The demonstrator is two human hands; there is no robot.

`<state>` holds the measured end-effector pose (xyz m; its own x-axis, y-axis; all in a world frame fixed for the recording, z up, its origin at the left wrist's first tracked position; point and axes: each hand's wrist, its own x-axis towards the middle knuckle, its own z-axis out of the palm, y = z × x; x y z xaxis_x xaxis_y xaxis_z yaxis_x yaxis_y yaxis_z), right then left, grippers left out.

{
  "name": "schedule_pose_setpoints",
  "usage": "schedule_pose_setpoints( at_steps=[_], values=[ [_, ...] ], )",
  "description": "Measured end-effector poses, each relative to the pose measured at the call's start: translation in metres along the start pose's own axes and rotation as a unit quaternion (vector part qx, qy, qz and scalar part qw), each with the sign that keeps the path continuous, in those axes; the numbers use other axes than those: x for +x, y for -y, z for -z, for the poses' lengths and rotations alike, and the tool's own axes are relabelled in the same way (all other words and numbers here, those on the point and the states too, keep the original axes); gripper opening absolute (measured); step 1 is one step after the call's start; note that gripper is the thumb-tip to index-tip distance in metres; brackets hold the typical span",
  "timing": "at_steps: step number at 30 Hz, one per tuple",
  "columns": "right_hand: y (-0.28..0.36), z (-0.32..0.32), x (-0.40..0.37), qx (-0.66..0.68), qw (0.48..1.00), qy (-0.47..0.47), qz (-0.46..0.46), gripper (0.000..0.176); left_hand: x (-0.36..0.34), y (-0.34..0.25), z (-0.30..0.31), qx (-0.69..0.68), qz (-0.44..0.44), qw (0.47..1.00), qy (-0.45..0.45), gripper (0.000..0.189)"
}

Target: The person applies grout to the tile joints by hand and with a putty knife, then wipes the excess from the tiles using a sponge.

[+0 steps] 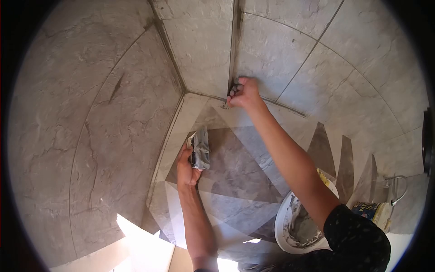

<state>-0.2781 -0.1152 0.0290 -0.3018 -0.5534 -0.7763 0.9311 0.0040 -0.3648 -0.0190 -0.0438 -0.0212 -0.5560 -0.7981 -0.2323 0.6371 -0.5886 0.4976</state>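
My left hand point(185, 167) is closed around the side of a flat rectangular spreader point(200, 148) smeared with wet grey grout, held above the patterned floor. How its handle is shaped is hidden. At the foot of a dark vertical wall joint point(234, 54), my right hand point(245, 93) has its fingers curled together, the tips coated in grey paste. Those fingertips touch the joint where wall meets floor. Whether something small sits between them cannot be made out. Below my right forearm stands a white bucket point(282, 233) with grey grout inside.
Large marbled tiles cover the left wall point(122, 122) and right wall point(281, 50). The floor point(240, 167) has triangular grey and pale tiles. At the right are a labelled container point(365, 209) and a curved metal fitting point(400, 190). Bright sunlight falls at the bottom left.
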Motion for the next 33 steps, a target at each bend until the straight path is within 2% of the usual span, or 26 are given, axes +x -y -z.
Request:
schedule_pose_setpoints(
  at_steps=[2,3,5,6,8,9,11,12,13,14,15,16,17,18,19,21,22,23,25,26,28,32,33],
  values=[
    [0.003,0.003,-0.004,-0.017,0.997,0.068,0.016,0.013,-0.001,-0.001,-0.004,0.001,0.001,1.0,-0.011,0.039],
    [0.007,0.001,-0.008,-0.02,0.997,0.068,0.017,0.013,-0.001,-0.002,-0.001,-0.002,0.0,1.0,-0.011,0.039],
    [0.021,-0.005,-0.026,-0.026,0.974,0.217,0.065,0.013,0.001,-0.002,0.011,-0.015,0.031,0.999,0.04,0.037],
    [0.028,-0.004,-0.042,-0.027,0.974,0.215,0.064,0.013,-0.001,-0.002,0.006,-0.016,0.031,0.999,0.037,0.037],
    [0.043,-0.004,-0.076,-0.103,0.925,0.344,0.127,0.014,-0.004,-0.001,-0.009,0.029,0.014,0.999,-0.033,0.036],
    [0.041,0.0,-0.086,-0.108,0.924,0.345,0.122,0.014,-0.003,-0.001,-0.01,0.026,0.01,0.999,-0.036,0.036],
    [0.021,0.022,-0.11,-0.27,0.832,0.385,0.296,0.032,-0.003,0.0,-0.008,0.027,0.021,0.999,-0.038,0.033],
    [0.007,0.041,-0.109,-0.416,0.758,0.411,0.288,0.04,-0.001,0.001,-0.003,0.023,0.018,0.999,-0.042,0.033],
    [-0.009,0.061,-0.109,-0.549,0.664,0.428,0.272,0.05,0.001,0.003,0.006,0.011,0.035,0.999,-0.004,0.032],
    [-0.031,0.072,-0.126,-0.614,0.607,0.432,0.262,0.048,0.002,0.003,0.011,-0.001,0.052,0.998,0.035,0.031],
    [-0.048,0.079,-0.139,-0.673,0.545,0.432,0.25,0.045,0.001,0.003,0.011,-0.003,0.05,0.998,0.028,0.031],
    [-0.056,0.086,-0.137,-0.672,0.546,0.436,0.244,0.045,-0.001,0.002,0.008,-0.005,0.056,0.998,0.041,0.031],
    [-0.065,0.093,-0.132,-0.696,0.437,0.424,0.381,0.05,-0.002,0.001,0.005,-0.007,0.061,0.997,0.055,0.031],
    [-0.07,0.096,-0.131,-0.697,0.316,0.399,0.505,0.055,-0.004,0.001,0.002,0.018,0.051,0.998,0.028,0.031],
    [-0.068,0.098,-0.13,-0.698,0.318,0.404,0.499,0.055,-0.002,0.001,0.008,0.016,0.051,0.998,0.02,0.031],
    [-0.048,0.093,-0.131,-0.705,0.207,0.368,0.569,0.05,0.003,0.0,0.016,0.006,0.047,0.994,0.101,0.031],
    [-0.043,0.095,-0.129,-0.687,0.188,0.364,0.6,0.048,0.002,0.001,0.014,0.003,0.042,0.998,0.052,0.031],
    [-0.042,0.096,-0.127,-0.688,0.188,0.366,0.598,0.048,0.004,0.002,0.014,0.002,0.042,0.998,0.049,0.031],
    [-0.043,0.098,-0.124,-0.668,0.356,0.387,0.526,0.044,0.005,0.003,0.015,0.037,0.033,0.999,-0.005,0.033],
    [-0.045,0.097,-0.124,-0.669,0.356,0.388,0.525,0.044,0.003,0.004,0.016,0.036,0.033,0.999,-0.007,0.033],
    [-0.049,0.093,-0.121,-0.647,0.448,0.398,0.471,0.042,-0.001,0.002,0.007,0.08,0.036,0.996,0.009,0.036],
    [-0.051,0.089,-0.114,-0.674,0.42,0.383,0.472,0.038,-0.004,0.002,0.006,0.122,0.039,0.992,-0.004,0.036],
    [-0.05,0.089,-0.112,-0.687,0.39,0.397,0.468,0.036,-0.002,0.004,0.005,0.128,0.028,0.991,-0.024,0.035]
  ],
)
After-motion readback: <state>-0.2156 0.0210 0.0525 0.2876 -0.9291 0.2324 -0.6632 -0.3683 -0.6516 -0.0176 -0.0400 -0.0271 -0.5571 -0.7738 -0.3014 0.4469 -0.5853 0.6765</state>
